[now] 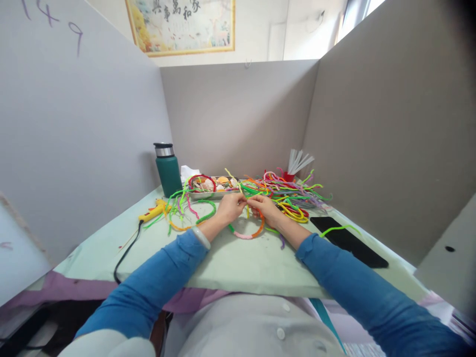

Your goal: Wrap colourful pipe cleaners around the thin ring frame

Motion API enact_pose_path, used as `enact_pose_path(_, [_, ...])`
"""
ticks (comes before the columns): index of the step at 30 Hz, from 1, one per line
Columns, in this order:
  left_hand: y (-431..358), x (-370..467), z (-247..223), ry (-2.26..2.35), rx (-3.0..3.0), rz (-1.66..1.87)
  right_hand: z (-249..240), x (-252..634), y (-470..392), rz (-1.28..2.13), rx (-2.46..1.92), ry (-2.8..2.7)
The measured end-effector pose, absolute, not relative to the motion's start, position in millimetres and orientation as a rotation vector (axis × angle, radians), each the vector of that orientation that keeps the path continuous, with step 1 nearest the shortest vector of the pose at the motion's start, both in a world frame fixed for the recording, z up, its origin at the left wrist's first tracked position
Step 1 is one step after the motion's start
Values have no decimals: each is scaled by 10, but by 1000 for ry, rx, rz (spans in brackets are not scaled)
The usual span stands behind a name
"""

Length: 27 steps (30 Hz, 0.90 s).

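My left hand (231,207) and my right hand (263,207) meet over the middle of the table, fingertips pinched close together. Between them hangs a ring of fuzzy pipe cleaner (243,237) with green, pink and orange sections, its lower curve towards me. Both hands are closed on its upper part; the exact grip is too small to make out. A short yellow end shows between the hands. Just left of my left hand lies a green and orange curved piece (207,216). A yellow bundle (295,213) lies right of my right hand.
A green bottle (168,171) stands at the back left, near a corded yellow glue gun (153,211). Behind my hands are a metal tray (203,195) and many loose pipe cleaners (286,188). White sticks (297,162) stand in a red cup; a black phone-like slab (349,242) lies right.
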<state>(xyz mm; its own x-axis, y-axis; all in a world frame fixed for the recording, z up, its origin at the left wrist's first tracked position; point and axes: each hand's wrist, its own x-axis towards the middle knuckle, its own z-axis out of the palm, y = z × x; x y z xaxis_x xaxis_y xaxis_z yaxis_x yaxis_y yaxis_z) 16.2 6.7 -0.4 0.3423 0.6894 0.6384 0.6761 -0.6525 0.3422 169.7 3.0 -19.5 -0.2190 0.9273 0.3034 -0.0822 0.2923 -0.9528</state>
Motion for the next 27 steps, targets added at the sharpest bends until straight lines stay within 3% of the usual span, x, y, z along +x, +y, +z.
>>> enact_pose_path(15, [52,169,31,1319,2536,1216,-158,1711,-13,1283,-807,-1402])
enact_pose_path(27, [117,148,43,1141,2117,1082,-108,1707,-76,1243,-771,-1456])
